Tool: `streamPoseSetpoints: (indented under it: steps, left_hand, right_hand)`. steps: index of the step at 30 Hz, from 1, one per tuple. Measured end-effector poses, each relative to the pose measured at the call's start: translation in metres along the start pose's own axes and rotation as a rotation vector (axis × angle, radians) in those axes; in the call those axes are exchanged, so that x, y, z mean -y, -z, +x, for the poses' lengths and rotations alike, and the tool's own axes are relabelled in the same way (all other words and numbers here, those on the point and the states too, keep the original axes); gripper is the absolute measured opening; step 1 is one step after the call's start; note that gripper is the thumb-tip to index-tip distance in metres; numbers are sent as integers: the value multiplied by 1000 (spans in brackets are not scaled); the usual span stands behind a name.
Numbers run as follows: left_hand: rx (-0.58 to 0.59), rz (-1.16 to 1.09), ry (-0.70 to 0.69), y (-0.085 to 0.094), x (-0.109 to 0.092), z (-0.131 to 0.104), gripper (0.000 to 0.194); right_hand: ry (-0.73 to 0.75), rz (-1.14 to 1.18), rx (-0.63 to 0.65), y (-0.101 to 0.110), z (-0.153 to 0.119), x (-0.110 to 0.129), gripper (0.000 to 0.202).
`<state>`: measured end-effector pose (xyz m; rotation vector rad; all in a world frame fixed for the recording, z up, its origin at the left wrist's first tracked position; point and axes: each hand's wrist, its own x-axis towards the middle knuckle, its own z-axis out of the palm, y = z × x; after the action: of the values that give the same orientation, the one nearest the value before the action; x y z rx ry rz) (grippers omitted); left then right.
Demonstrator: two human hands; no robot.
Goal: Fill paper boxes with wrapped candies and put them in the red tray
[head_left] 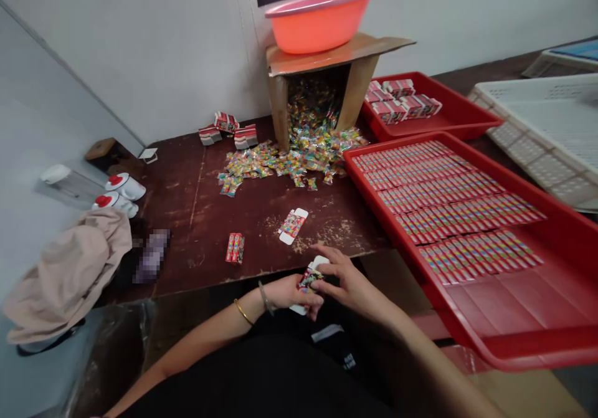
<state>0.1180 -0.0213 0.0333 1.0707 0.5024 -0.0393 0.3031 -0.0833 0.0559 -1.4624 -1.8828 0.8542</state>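
A small printed carton (308, 276) with its white end flaps open is held just in front of the table edge. My left hand (292, 293) is closed around its lower part. My right hand (343, 278) has thumb and fingers on its upper end, pinching it by the open flap. Another flattened carton (293, 225) lies on the table ahead of my hands. Left of it stand small red candy packs (235, 247), side by side. What is inside the held carton is hidden by my fingers.
Wrapped candies (299, 156) spill from a cardboard box (279, 109) under a pink basin (322, 22). A red tray (504, 318) of packs in rows is at right. Behind it are a red tray (460, 119) of carton stacks and a white crate (551, 103). Mugs (126, 186) stand left.
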Motion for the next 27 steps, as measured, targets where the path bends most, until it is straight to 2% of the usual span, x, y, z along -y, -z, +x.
streamPoseSetpoints:
  steps: [3,4,5,6,7,9,11,12,13,16,17,19,21,23,27]
  left_hand:
    - [270,-88,131,0,-10,-11,58]
    - [325,-116,166,-1,-11,-14,59]
    - [330,-140,176,-2,-11,-14,59]
    - [282,-162,166,-3,-9,-13,57]
    - [186,-178,137,-5,-6,-11,56]
    - [-108,-167,44,-7,5,-3,54]
    - [-408,-99,-44,-7,17,5,54]
    - [-514,-60,-76,-7,22,8,54]
    - [-572,-25,-94,-6,26,10,54]
    - [-606,94,-99,-5,32,4,51]
    - [-649,147,-138,-6,33,-1,49]
    - [-805,226,-301,-6,32,-11,42]
    - [-929,236,-468,-8,32,-21,46]
    - [-943,218,-528,-11,34,-29,47]
    - [-840,208,-487,-21,41,-37,36]
  right_hand:
    - [24,228,197,8,-1,8,24]
    - [31,298,239,10,-2,10,25]
    - [31,347,253,12,-2,11,25]
    - [22,379,229,13,-2,11,25]
    - [3,396,169,11,-3,10,24]
    - [-69,422,-8,1,-2,4,24]
    - [-160,470,-201,-18,-1,-2,27]
    - [-199,501,-272,-29,-1,-4,29]
    - [-227,532,-318,-41,-1,-4,30]
    - [-267,587,-376,-69,-1,0,30]
    - [-271,590,-390,-75,-1,4,30]
    - [-277,575,-417,-81,-3,12,36]
    - [-282,563,-437,-84,-6,21,43]
    - [-284,580,-453,-85,-12,28,39]
    - [-245,607,-476,-87,-26,35,18]
